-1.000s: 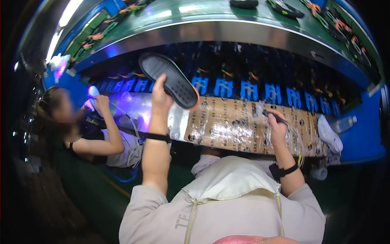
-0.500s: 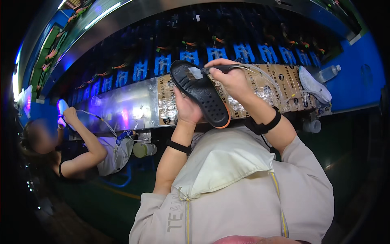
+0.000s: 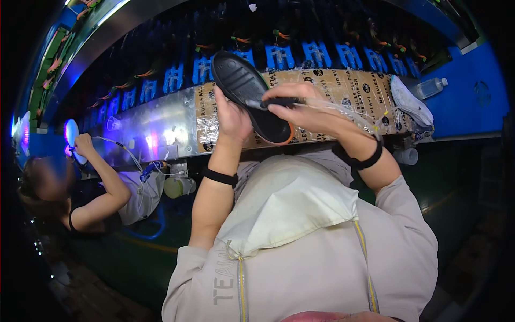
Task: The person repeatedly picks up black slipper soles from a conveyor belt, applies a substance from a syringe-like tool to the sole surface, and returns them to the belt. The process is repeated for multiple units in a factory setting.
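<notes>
My left hand (image 3: pixel 234 121) grips a black shoe sole (image 3: pixel 236 75) by its left edge, with the thumb along the rim. The sole is tilted, its far end up and leftward, and a strip of orange shows at its near end. Held in my right hand (image 3: pixel 308 107) is a brush with a black handle (image 3: pixel 281 101). Its pale, blurred tip (image 3: pixel 255 103) is at the middle of the sole. Clear thin tubing (image 3: pixel 343 110) runs back from the handle over my right wrist. My right hand hides part of the near half of the sole.
Patterned cardboard (image 3: pixel 206 121) covers the bench beyond my hands, beside bare metal (image 3: pixel 177 126). A white shoe (image 3: pixel 410 102) and a clear bottle (image 3: pixel 432 88) lie at right. Blue racks (image 3: pixel 280 56) line the back. At left, a co-worker (image 3: pixel 102 188) holds a purple-lit piece. Cups hang below the bench.
The brush tip has moved from the far part of the sole down to its middle. The sole and my left hand have shifted up and left in the picture.
</notes>
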{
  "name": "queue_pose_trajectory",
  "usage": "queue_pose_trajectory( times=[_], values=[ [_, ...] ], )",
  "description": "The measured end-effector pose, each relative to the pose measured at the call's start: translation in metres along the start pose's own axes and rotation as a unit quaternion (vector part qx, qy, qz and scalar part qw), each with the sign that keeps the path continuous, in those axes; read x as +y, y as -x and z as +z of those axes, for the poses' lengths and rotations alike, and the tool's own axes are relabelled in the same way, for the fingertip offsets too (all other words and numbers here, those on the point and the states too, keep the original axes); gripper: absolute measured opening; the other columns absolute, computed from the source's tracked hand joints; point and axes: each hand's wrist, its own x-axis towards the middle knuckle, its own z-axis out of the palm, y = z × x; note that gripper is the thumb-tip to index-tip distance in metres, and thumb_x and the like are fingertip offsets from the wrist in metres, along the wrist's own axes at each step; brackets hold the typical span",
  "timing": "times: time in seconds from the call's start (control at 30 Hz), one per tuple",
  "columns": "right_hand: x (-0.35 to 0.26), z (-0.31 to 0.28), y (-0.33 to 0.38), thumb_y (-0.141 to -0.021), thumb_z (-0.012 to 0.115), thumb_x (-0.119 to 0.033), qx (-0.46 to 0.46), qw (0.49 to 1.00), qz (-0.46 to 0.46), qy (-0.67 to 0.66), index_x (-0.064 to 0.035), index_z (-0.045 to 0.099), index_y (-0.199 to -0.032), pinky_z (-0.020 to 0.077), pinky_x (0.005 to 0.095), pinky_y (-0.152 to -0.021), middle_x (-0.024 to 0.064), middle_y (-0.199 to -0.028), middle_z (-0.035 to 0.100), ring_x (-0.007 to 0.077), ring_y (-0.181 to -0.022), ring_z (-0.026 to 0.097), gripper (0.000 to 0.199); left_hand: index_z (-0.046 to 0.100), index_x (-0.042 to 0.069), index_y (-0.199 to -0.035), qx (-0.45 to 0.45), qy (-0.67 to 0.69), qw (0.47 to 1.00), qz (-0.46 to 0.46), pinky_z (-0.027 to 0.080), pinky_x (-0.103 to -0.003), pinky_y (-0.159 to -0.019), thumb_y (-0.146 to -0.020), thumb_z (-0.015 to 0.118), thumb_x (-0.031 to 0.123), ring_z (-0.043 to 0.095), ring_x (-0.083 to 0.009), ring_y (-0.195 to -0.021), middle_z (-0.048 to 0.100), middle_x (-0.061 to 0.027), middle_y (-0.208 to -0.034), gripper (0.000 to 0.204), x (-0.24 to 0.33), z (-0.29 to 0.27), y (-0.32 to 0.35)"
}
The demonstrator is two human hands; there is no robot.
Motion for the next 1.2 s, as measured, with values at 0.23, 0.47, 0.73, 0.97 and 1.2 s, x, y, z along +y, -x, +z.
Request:
queue_pose_trajectory(
  times=[0.23, 0.47, 0.73, 0.97, 1.2],
  values=[
    [-0.017, -0.031, -0.004, -0.09, 0.075, -0.019, 0.019, 0.997, 0.017, -0.077, -0.004, 0.08, -0.109, 0.0588, 0.0347, -0.078, 0.014, -0.095, 0.08, 0.0217, -0.082, 0.073, 0.025, 0.055, 0.01, -0.152, -0.039, 0.017, 0.999, 0.003, 0.046, -0.045, -0.119, -0.112, 0.027, 0.066, 0.06, -0.0285, -0.135, 0.064, -0.0106, -0.147, 0.074, 0.006, 0.023, 0.004],
    [-0.004, 0.011, -0.033, -0.093, 0.079, -0.021, 0.186, 0.969, -0.05, -0.153, -0.0048, 0.08, -0.114, 0.0586, 0.0324, -0.085, 0.0109, -0.106, 0.081, 0.0195, -0.094, 0.076, 0.026, 0.046, 0.012, -0.159, 0.01, -0.068, 0.997, 0.036, 0.037, -0.045, -0.127, -0.11, 0.027, 0.07, 0.048, -0.0282, -0.149, 0.051, -0.0099, -0.16, 0.078, -0.022, 0.053, 0.024],
    [0.011, -0.001, -0.033, -0.096, 0.078, -0.015, 0.174, 0.955, -0.067, -0.229, -0.0049, 0.082, -0.112, 0.0568, 0.0303, -0.087, 0.0068, -0.101, 0.079, 0.0156, -0.094, 0.072, 0.02, 0.051, 0.01, -0.155, 0.018, -0.069, 0.997, 0.025, 0.041, -0.045, -0.124, -0.111, 0.029, 0.067, 0.054, -0.0294, -0.143, 0.056, -0.0112, -0.155, 0.076, -0.011, 0.062, 0.021],
    [-0.004, -0.02, -0.022, -0.091, 0.081, -0.016, 0.088, 0.979, -0.002, -0.185, -0.0043, 0.08, -0.114, 0.0576, 0.0347, -0.092, 0.0118, -0.106, 0.08, 0.022, -0.1, 0.075, 0.026, 0.055, 0.011, -0.152, -0.068, 0.02, 0.997, 0.016, 0.045, -0.047, -0.121, -0.109, 0.034, 0.066, 0.058, -0.0299, -0.138, 0.06, -0.0124, -0.151, 0.073, 0.005, 0.043, 0.011],
    [-0.018, -0.016, -0.012, -0.089, 0.08, -0.014, -0.008, 0.982, -0.085, -0.17, -0.0041, 0.08, -0.112, 0.0596, 0.0407, -0.087, 0.0179, -0.106, 0.078, 0.0357, -0.097, 0.075, 0.025, 0.06, 0.012, -0.148, 0.001, -0.07, 0.989, 0.134, 0.049, -0.048, -0.118, -0.108, 0.038, 0.066, 0.062, -0.0292, -0.133, 0.066, -0.0111, -0.144, 0.071, 0.023, 0.05, 0.003]
  ],
)
